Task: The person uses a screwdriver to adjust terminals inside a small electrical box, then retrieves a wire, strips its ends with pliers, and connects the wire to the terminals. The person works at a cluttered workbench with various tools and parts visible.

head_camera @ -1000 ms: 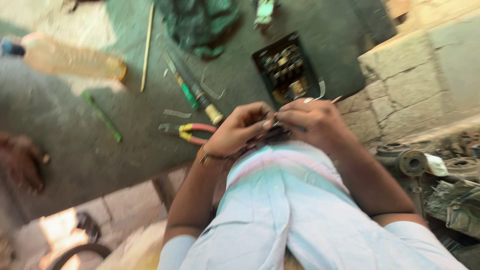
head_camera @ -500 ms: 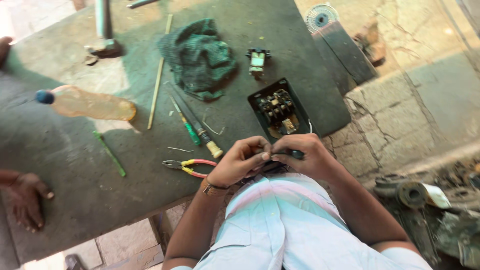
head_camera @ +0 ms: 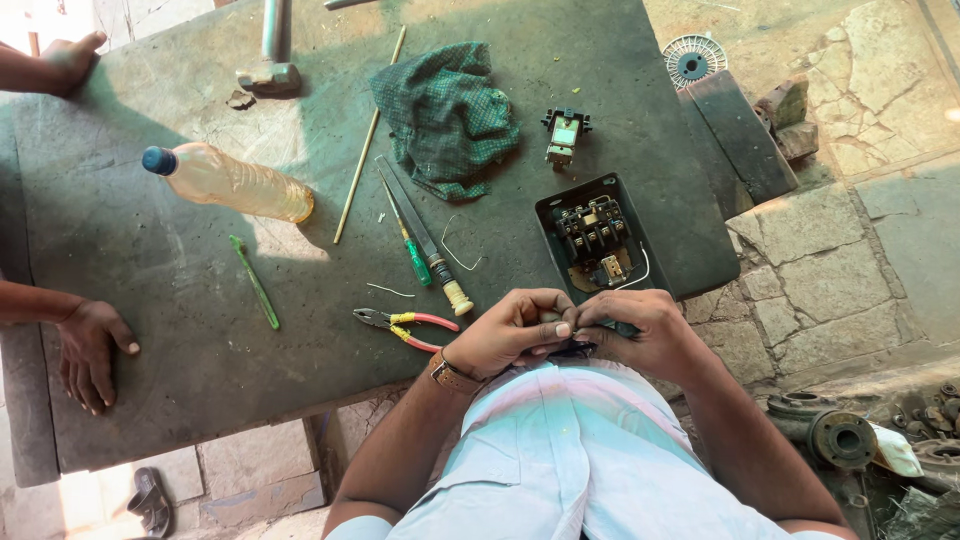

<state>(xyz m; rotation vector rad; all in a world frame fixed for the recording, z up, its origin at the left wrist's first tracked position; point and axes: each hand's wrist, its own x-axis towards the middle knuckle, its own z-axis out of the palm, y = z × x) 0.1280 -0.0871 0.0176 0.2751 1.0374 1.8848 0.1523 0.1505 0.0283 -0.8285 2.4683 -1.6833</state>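
Both hands meet at the near edge of the dark green surface [head_camera: 150, 340], just above the person's light shirt. Left hand [head_camera: 510, 335] has fingers curled narrow, thumb and forefinger pinching a small dark part [head_camera: 572, 349]; right hand [head_camera: 640, 330] has fingers closed around the same part from the other side. The part is mostly hidden between the hands, so its kind is unclear. Just beyond the hands sits an open black electrical box [head_camera: 592, 240] with contact blocks inside and a white wire at its near corner. Red-and-yellow pliers [head_camera: 405, 328] lie just left of the left hand, with a green-handled screwdriver [head_camera: 410, 245] and a file with a pale handle [head_camera: 430, 245] beside them. Farther off: crumpled green cloth [head_camera: 445, 115], small switch piece [head_camera: 565, 135], plastic bottle [head_camera: 225, 180], hammer [head_camera: 270, 60], thin wooden stick [head_camera: 368, 140]. Another person's hands rest on the surface at far left [head_camera: 90, 350] and top left [head_camera: 65, 60].
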